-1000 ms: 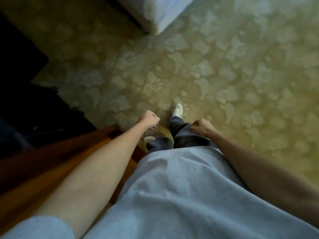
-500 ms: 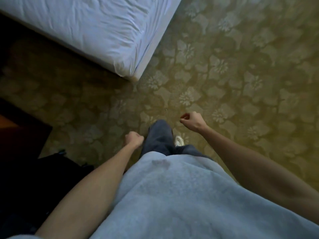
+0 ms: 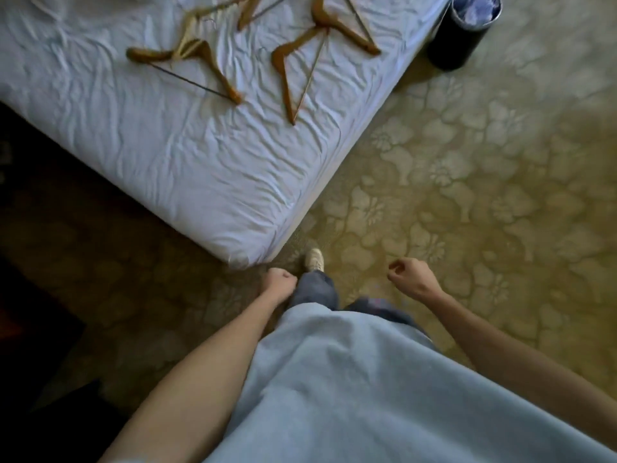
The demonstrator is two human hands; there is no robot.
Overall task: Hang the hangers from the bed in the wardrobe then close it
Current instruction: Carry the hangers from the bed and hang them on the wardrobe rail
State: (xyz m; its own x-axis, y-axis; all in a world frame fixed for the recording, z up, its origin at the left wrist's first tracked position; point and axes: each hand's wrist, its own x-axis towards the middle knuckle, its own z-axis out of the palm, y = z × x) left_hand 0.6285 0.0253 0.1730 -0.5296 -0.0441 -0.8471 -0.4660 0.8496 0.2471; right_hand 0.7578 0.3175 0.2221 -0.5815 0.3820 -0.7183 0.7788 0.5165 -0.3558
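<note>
A person stands at the corner of a bed (image 3: 187,155), both hands empty. The left hand (image 3: 279,283) is balled tight, its fingers (image 3: 289,279) tucked under and hidden from the camera, just short of the mattress corner. The right hand (image 3: 410,276) hangs to the far side of that corner over the carpet (image 3: 467,182), fingers (image 3: 394,267) loosely curled and holding nothing. Between the hands, one pale shoe (image 3: 314,259) and a dark trouser leg (image 3: 315,290) show; the other foot is hidden beneath a grey shirt (image 3: 350,389).

Wooden hangers lie flat on the bed's wrinkled white sheet, well beyond the mattress corner and out of both hands' reach. The left hanger (image 3: 192,66) has its long bar slanting down toward the corner, its hook end lost among overlapping pieces. The middle hanger (image 3: 293,66) stretches lengthwise toward the corner, one arm tip nearest the person. A right hanger (image 3: 347,30) crosses its upper end and runs toward the bed's right edge. Another hanger (image 3: 250,10) is cut off by the top of the frame, and how many lie there in all cannot be told.

A dark round bin (image 3: 459,38) stands on the carpet just beside the bed's right edge, its contents blurred. The floor left of the bed falls into deep shadow where nothing can be made out.
</note>
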